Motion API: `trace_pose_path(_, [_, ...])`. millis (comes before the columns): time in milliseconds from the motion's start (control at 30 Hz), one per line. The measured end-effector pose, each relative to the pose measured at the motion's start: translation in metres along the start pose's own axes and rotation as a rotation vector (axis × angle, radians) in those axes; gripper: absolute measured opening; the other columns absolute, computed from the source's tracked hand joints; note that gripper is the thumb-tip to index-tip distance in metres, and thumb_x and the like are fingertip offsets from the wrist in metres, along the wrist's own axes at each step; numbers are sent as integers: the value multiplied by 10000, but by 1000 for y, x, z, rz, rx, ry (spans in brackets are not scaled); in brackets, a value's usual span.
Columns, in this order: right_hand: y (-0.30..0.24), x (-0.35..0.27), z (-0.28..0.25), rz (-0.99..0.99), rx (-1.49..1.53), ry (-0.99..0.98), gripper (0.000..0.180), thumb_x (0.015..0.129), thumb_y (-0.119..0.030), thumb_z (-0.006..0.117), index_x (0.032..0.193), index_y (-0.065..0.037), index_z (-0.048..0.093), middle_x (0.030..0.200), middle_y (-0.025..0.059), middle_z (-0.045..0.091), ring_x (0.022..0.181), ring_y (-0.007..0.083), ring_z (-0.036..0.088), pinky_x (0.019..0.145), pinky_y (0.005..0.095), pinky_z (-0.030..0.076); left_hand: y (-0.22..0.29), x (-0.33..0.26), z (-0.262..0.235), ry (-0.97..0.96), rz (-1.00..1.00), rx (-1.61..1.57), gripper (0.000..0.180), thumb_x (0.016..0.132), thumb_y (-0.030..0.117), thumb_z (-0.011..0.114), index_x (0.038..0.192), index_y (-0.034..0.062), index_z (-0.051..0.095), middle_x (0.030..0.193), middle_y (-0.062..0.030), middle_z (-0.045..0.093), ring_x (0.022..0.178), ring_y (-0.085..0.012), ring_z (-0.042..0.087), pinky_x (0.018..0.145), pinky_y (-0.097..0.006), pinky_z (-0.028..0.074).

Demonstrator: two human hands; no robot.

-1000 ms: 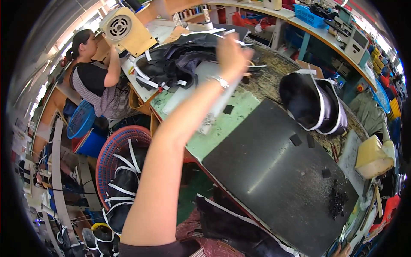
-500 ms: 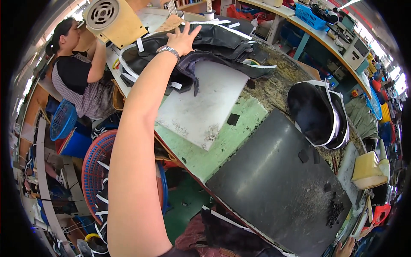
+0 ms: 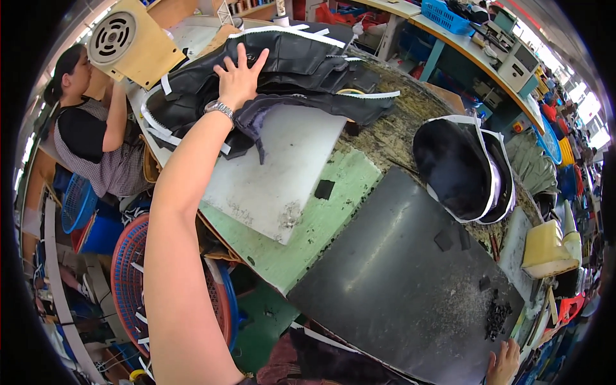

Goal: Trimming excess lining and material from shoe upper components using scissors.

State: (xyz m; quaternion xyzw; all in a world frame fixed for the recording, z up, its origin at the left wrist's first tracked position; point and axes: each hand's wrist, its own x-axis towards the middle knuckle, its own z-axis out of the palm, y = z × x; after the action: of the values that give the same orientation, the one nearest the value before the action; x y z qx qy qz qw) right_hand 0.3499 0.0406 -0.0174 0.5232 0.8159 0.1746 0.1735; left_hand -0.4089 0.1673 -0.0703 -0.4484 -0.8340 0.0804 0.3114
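My left hand point(image 3: 239, 83) reaches to the far side of the bench, its fingers spread on a pile of black leather-like pieces point(image 3: 292, 58) edged with white zipper tape. A fuzzy dark purple lining point(image 3: 253, 122) shows at the pile's near edge. In front of the pile lies a white board point(image 3: 273, 170), smudged at its near corner. My right hand point(image 3: 504, 364) is at the lower right, fingers extended by the near right corner of a large black mat point(image 3: 385, 269); it holds nothing that I can see.
Small black scraps point(image 3: 497, 321) lie on the mat. Black pieces with white edging point(image 3: 452, 170) stand curled at the right, near a yellowish container point(image 3: 548, 250). A person point(image 3: 96, 135) sits at the left beside a cream machine point(image 3: 138, 42). A round red basket point(image 3: 128, 282) stands below.
The view has shifted, moving the bench and pile leftward in the picture. My left hand remains spread on the pile. More of my right hand now shows beside the mat's corner.
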Motion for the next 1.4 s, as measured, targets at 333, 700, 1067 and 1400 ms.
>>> trace_pose_path(333, [9, -15, 30, -66, 101, 129, 332, 819, -260, 580, 1089, -67, 555, 1122, 169, 536, 964, 356, 533, 834, 422, 434, -36, 19, -40, 57, 106, -133, 662, 662, 70, 616, 1284, 173, 412, 789, -134, 634, 761, -302, 620, 678, -403, 492])
trace_pose_path(700, [-12, -17, 24, -107, 321, 303, 409, 707, -137, 630, 1071, -13, 491, 1162, 176, 452, 1072, 367, 432, 894, 450, 367, -106, -18, -244, 376, 306, -527, 527, 629, 125, 645, 1145, 169, 550, 855, -209, 622, 834, -363, 589, 720, -423, 473])
trace_pose_path(1067, [-60, -117, -72, -299, -34, 1462, 312, 873, -343, 533, 819, -69, 393, 921, 136, 451, 895, 315, 495, 823, 582, 432, 7, -166, -447, -642, 867, -1175, 423, 557, -1, 652, 975, -34, 594, 858, -103, 642, 785, -159, 591, 728, -280, 478])
trace_pose_path(1400, [-78, -220, -85, 228, 367, 1329, 738, 798, -421, 555, 1343, -51, 222, 1385, 207, 226, 1284, 376, 249, 1041, 504, 221, 106, -237, -483, -698, 1331, -1236, 346, 567, 53, 679, 893, -39, 607, 806, -107, 646, 738, -171, 593, 665, -286, 467])
